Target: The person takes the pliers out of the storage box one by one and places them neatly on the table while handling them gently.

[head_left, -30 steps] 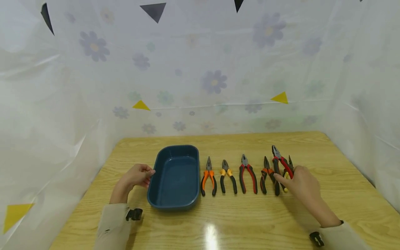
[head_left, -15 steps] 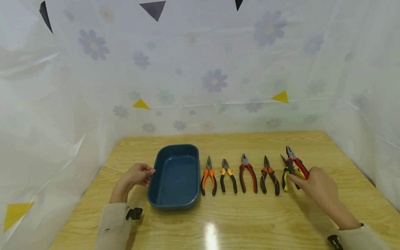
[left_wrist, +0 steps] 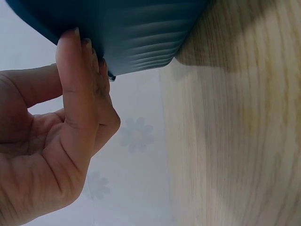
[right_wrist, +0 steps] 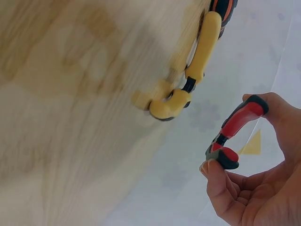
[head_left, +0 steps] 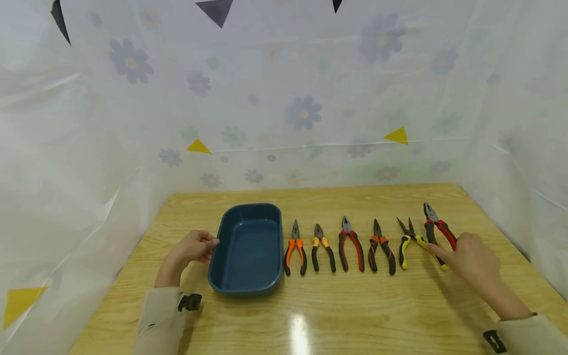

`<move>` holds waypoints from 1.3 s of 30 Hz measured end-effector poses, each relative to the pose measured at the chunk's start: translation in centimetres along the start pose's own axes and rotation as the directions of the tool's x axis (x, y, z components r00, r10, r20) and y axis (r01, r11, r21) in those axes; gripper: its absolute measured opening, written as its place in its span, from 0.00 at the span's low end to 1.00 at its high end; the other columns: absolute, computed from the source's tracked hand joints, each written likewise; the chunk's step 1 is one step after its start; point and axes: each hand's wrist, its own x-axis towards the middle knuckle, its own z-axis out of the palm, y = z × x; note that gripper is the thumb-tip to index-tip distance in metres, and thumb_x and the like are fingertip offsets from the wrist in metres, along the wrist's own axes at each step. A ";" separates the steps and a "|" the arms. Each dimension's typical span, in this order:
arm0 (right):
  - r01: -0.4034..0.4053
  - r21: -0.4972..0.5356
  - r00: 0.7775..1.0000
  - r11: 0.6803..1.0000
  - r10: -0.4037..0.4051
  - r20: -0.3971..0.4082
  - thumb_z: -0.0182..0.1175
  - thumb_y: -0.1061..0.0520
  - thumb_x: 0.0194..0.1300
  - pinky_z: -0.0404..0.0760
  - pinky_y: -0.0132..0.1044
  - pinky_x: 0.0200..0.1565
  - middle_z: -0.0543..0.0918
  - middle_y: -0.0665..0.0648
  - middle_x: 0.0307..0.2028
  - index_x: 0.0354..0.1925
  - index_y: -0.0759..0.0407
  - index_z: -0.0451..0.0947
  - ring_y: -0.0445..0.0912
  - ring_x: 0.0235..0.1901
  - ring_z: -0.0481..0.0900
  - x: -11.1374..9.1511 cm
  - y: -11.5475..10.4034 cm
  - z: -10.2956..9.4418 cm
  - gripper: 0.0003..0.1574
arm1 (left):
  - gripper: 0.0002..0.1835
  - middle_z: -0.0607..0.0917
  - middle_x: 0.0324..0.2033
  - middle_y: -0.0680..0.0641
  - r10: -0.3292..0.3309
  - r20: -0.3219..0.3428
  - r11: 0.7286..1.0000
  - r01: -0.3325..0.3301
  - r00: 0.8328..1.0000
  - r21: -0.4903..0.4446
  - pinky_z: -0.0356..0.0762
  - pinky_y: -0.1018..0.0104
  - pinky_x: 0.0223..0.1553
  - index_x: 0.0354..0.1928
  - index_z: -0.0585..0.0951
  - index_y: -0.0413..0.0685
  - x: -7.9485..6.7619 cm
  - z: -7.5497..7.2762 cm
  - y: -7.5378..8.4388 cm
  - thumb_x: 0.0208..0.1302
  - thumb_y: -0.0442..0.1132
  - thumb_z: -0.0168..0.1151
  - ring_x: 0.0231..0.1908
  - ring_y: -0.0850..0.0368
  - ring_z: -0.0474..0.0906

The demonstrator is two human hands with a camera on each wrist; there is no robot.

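My left hand (head_left: pixel 195 247) grips the left rim of a deep blue rectangular dish (head_left: pixel 248 256). In the left wrist view its fingers (left_wrist: pixel 75 89) lie against the dish's outer wall, and the thumb tip is hidden behind them. My right hand (head_left: pixel 475 259) holds red-and-black combination pliers (head_left: pixel 430 214) by the handles, jaws pointing away from me. The right wrist view shows thumb and fingers on the two handles (right_wrist: pixel 242 120), lifted off the table. Just left of them lie yellow-and-black long-nose pliers (head_left: pixel 410 239), spread open on the table.
Left of the yellow pair, several pliers lie in a row: orange-and-dark long-nose pliers (head_left: pixel 381 246), red-and-black pliers (head_left: pixel 350 244), yellow-orange pliers (head_left: pixel 323 246) and orange long-nose pliers (head_left: pixel 295 246) close beside the dish. White flowered sheeting (head_left: pixel 306 113) encloses the wooden table (head_left: pixel 346 315).
My right hand has carried the red-and-black pliers rightward, past the yellow-and-black pair, which now shows almost whole. The left hand and the dish stay in place.
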 end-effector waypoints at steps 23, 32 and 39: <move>-0.064 -0.020 0.989 0.998 0.066 0.135 0.55 0.25 0.59 0.58 0.31 0.15 0.59 0.49 0.12 0.12 0.56 0.61 0.41 0.12 0.56 1.6 3.7 -0.6 0.41 | 0.13 0.75 0.25 0.44 0.007 0.013 1.000 -0.007 1.000 -0.008 0.82 0.60 0.29 0.46 0.74 0.28 0.1 -0.1 -0.2 0.73 0.36 0.51 0.24 0.54 0.75; -0.051 -0.015 0.975 0.999 0.053 0.216 0.54 0.25 0.60 0.57 0.32 0.17 0.61 0.49 0.12 0.13 0.55 0.62 0.41 0.14 0.56 2.4 5.1 -0.5 0.40 | 0.13 0.75 0.25 0.44 0.003 0.005 1.000 -0.003 1.000 -0.009 0.82 0.60 0.29 0.46 0.74 0.28 0.1 -0.1 -0.2 0.73 0.35 0.51 0.24 0.54 0.75; -0.088 -0.032 0.963 0.996 0.093 0.254 0.55 0.23 0.56 0.58 0.32 0.18 0.64 0.50 0.12 0.14 0.55 0.62 0.41 0.14 0.58 2.8 5.6 -0.2 0.41 | 0.12 0.75 0.25 0.44 0.002 -0.004 1.000 -0.002 1.000 -0.008 0.82 0.60 0.28 0.46 0.74 0.28 0.1 0.0 -0.3 0.72 0.35 0.51 0.24 0.54 0.75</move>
